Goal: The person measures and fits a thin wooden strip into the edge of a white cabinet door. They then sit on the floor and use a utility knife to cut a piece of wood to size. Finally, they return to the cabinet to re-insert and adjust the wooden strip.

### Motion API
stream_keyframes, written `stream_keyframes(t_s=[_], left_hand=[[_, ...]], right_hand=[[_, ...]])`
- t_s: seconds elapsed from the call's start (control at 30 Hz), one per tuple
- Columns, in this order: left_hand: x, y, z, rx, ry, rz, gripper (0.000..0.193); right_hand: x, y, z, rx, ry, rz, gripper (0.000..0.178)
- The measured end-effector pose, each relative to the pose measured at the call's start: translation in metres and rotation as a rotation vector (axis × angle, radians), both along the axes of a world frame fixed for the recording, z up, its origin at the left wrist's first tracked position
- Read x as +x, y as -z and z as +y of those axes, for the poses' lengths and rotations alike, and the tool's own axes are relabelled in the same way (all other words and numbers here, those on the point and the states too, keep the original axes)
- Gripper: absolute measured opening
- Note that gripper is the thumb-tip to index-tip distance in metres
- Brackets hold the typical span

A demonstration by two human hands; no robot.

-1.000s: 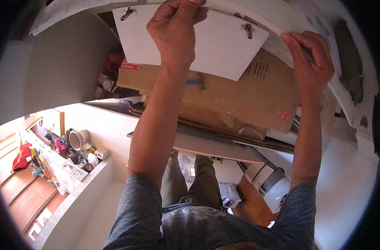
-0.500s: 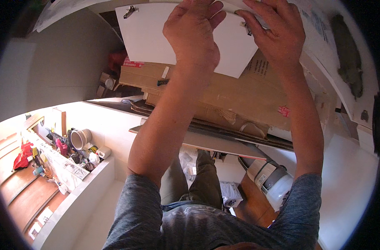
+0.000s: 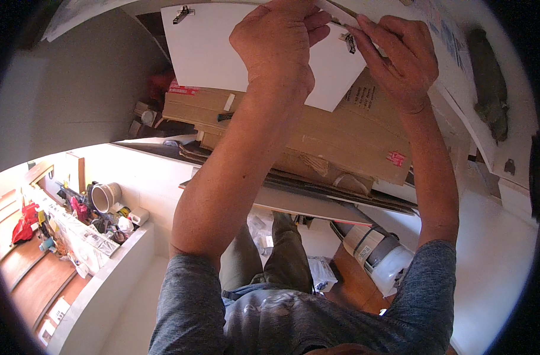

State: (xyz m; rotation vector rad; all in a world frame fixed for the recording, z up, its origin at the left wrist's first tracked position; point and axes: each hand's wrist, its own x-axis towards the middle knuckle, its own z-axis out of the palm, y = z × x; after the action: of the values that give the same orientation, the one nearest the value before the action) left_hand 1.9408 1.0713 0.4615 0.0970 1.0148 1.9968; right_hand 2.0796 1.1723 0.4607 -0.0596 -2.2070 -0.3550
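- Right hand (image 3: 403,59) up top, fingers narrowly parted at the white strip (image 3: 338,13), grip unclear.
- Left hand (image 3: 276,44) alongside, fingers curled, hold can't be told.
- Left forearm (image 3: 222,168) blocks part of the hinged white panel (image 3: 208,47) and cardboard (image 3: 353,139).

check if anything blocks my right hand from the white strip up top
Nothing visible does: the right hand has its fingertips at the strip's near end. The white panel shows behind the white strip, not between.
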Motion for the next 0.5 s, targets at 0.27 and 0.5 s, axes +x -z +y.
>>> stream_keyframes(t_s=[0.27, 0.5], left_hand=[[-0.0028, 0.0015, 0.0006, 0.029, -0.019, 0.010, 0.019], [0.0046, 0.0067, 0.0052, 0.053, -0.102, -0.017, 0.023]], right_hand=[[-0.0027, -0.0017, -0.0003, -0.036, 0.025, -0.002, 0.034], [-0.0052, 0.0029, 0.0015, 0.016, 0.031, 0.009, 0.036]])
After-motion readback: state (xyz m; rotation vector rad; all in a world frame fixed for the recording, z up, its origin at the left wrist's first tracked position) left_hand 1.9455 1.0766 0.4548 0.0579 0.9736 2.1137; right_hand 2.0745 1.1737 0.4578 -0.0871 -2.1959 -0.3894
